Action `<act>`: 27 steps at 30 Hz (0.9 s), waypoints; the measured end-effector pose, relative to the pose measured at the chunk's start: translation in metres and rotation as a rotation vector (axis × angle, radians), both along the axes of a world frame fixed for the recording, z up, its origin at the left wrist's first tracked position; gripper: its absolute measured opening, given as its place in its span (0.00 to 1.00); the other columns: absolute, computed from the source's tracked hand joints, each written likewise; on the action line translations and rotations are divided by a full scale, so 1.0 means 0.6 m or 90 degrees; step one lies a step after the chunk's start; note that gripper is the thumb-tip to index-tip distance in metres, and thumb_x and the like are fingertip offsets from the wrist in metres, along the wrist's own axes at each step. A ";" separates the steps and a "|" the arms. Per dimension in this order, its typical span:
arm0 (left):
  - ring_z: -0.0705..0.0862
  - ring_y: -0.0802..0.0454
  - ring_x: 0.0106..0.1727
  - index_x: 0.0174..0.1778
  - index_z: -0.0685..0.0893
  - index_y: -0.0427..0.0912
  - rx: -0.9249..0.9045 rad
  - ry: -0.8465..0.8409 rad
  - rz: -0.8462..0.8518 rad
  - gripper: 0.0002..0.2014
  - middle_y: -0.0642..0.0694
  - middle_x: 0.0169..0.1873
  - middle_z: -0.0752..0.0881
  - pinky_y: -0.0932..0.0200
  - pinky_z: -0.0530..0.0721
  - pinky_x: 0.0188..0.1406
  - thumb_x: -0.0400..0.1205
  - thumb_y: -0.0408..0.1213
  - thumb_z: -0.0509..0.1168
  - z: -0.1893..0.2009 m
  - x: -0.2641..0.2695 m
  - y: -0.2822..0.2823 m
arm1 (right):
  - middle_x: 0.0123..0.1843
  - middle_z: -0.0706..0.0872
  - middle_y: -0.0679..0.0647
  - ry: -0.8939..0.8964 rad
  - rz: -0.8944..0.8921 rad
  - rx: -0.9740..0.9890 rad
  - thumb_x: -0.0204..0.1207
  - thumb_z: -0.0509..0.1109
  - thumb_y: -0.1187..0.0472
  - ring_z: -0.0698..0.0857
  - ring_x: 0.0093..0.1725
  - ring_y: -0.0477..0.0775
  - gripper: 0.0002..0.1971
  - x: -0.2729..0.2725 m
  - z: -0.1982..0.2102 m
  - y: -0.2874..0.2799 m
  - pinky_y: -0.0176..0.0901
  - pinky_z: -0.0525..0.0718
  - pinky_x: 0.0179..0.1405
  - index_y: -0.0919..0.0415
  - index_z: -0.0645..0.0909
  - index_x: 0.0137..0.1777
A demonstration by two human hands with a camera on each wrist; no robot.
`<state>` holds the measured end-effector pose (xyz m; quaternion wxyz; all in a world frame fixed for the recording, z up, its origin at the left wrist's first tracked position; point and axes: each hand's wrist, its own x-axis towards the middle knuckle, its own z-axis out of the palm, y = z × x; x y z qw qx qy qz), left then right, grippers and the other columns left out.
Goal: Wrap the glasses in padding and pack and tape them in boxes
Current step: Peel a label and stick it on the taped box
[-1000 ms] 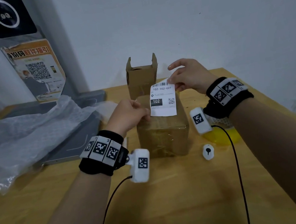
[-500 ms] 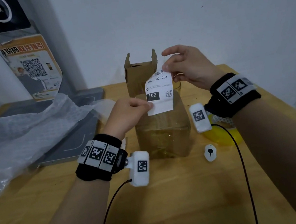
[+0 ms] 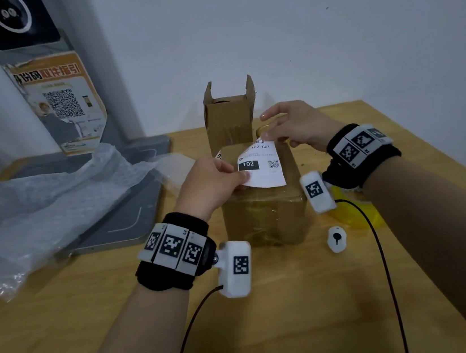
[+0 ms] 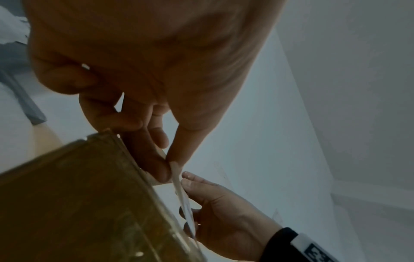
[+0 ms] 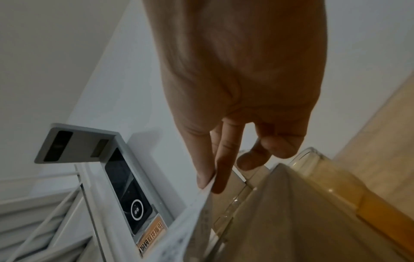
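The sealed box (image 3: 262, 202), glossy with tape, stands near the middle of the worktop (image 3: 274, 319), and the white label (image 3: 261, 166) printed "102" hangs just above its top face. The label's long axis runs from the near edge of the box toward the far edge, tilted so that its far end sits higher than the near end. The left hand (image 3: 212, 185) pinches the near-left corner between thumb and forefinger, its other fingers curled beside the box's left edge. The right hand (image 3: 296, 126) pinches the far end of the label between thumb and fingers, the remaining fingers spread loosely over the far side of the box. Both hands are about equally close to the box top, with the label stretched between them and the box directly below it. The coming move, as I judge it, is to lower the label flat onto the top face, so what matters is keeping its long axis square with the box edges.

Behind the sealed box stands an open box (image 3: 229, 114) with its flaps up. Bubble wrap (image 3: 52, 206) lies at far left over a grey base. A yellow tape roll (image 3: 358, 213) sits to the right, partly hidden by the right wrist.
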<state>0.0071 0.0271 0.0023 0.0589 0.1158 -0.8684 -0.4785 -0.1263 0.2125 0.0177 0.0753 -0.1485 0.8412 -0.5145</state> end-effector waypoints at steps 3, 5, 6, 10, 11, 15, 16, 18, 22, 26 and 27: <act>0.83 0.58 0.46 0.41 0.85 0.49 -0.046 -0.020 0.004 0.09 0.54 0.42 0.87 0.50 0.85 0.56 0.79 0.47 0.78 -0.002 -0.006 0.000 | 0.48 0.93 0.56 0.007 -0.014 0.047 0.76 0.81 0.61 0.80 0.42 0.52 0.13 -0.005 -0.005 0.004 0.40 0.70 0.28 0.49 0.84 0.56; 0.86 0.54 0.47 0.36 0.88 0.48 -0.053 -0.035 -0.009 0.09 0.51 0.41 0.89 0.48 0.86 0.57 0.79 0.45 0.78 0.000 -0.010 -0.001 | 0.52 0.94 0.58 0.011 -0.010 0.087 0.76 0.81 0.59 0.81 0.41 0.50 0.12 -0.007 -0.008 0.004 0.40 0.71 0.28 0.48 0.83 0.55; 0.87 0.53 0.47 0.34 0.89 0.47 -0.058 -0.043 -0.017 0.10 0.50 0.40 0.91 0.48 0.86 0.56 0.79 0.45 0.78 0.001 -0.012 -0.002 | 0.53 0.94 0.58 0.014 -0.004 0.102 0.77 0.81 0.58 0.82 0.40 0.49 0.12 -0.008 -0.008 0.002 0.40 0.72 0.28 0.48 0.83 0.56; 0.88 0.56 0.44 0.33 0.92 0.47 -0.082 -0.061 -0.033 0.11 0.52 0.34 0.93 0.55 0.81 0.43 0.80 0.46 0.77 0.002 -0.020 -0.005 | 0.54 0.94 0.58 0.029 0.027 0.156 0.76 0.82 0.57 0.82 0.42 0.50 0.14 -0.010 -0.004 -0.004 0.39 0.73 0.30 0.47 0.82 0.56; 0.87 0.57 0.42 0.33 0.92 0.47 -0.088 -0.066 -0.035 0.11 0.53 0.33 0.93 0.57 0.79 0.40 0.80 0.46 0.77 0.001 -0.023 -0.005 | 0.54 0.94 0.58 0.033 0.035 0.169 0.76 0.82 0.57 0.82 0.42 0.50 0.14 -0.010 -0.003 -0.005 0.38 0.73 0.31 0.47 0.83 0.56; 0.88 0.58 0.41 0.32 0.92 0.49 -0.114 -0.081 -0.041 0.11 0.55 0.32 0.93 0.57 0.80 0.40 0.80 0.48 0.77 -0.002 -0.031 -0.006 | 0.54 0.92 0.56 0.057 0.049 0.209 0.75 0.83 0.59 0.87 0.49 0.53 0.14 -0.007 0.000 -0.010 0.40 0.79 0.39 0.47 0.83 0.55; 0.89 0.57 0.41 0.32 0.92 0.49 -0.119 -0.083 -0.044 0.11 0.55 0.31 0.93 0.56 0.82 0.43 0.80 0.48 0.77 -0.003 -0.033 -0.006 | 0.54 0.92 0.55 0.063 0.047 0.213 0.75 0.83 0.59 0.88 0.52 0.54 0.14 -0.007 0.001 -0.011 0.42 0.81 0.42 0.47 0.83 0.55; 0.91 0.57 0.42 0.32 0.92 0.49 -0.134 -0.084 -0.050 0.12 0.56 0.31 0.93 0.56 0.85 0.46 0.80 0.48 0.77 -0.005 -0.036 -0.005 | 0.54 0.91 0.54 0.072 0.045 0.224 0.74 0.84 0.59 0.87 0.52 0.54 0.15 -0.006 0.001 -0.012 0.42 0.80 0.42 0.47 0.83 0.56; 0.88 0.59 0.40 0.33 0.92 0.49 -0.194 -0.085 -0.043 0.13 0.56 0.31 0.92 0.57 0.80 0.38 0.79 0.52 0.77 -0.005 -0.040 -0.001 | 0.51 0.92 0.55 0.093 0.052 0.253 0.75 0.83 0.58 0.85 0.44 0.48 0.15 -0.003 0.000 -0.016 0.39 0.75 0.36 0.49 0.83 0.58; 0.86 0.57 0.38 0.33 0.89 0.50 -0.264 -0.088 -0.035 0.15 0.56 0.29 0.88 0.57 0.75 0.33 0.78 0.56 0.76 -0.005 -0.042 0.002 | 0.47 0.89 0.48 0.121 0.056 0.290 0.75 0.83 0.57 0.83 0.42 0.45 0.17 -0.003 0.000 -0.020 0.37 0.74 0.35 0.47 0.82 0.59; 0.86 0.56 0.38 0.33 0.88 0.51 -0.281 -0.091 -0.035 0.15 0.56 0.29 0.88 0.57 0.75 0.33 0.78 0.57 0.76 -0.005 -0.044 0.003 | 0.46 0.87 0.46 0.124 0.058 0.294 0.75 0.84 0.56 0.83 0.43 0.45 0.17 -0.004 0.000 -0.020 0.37 0.74 0.36 0.47 0.82 0.59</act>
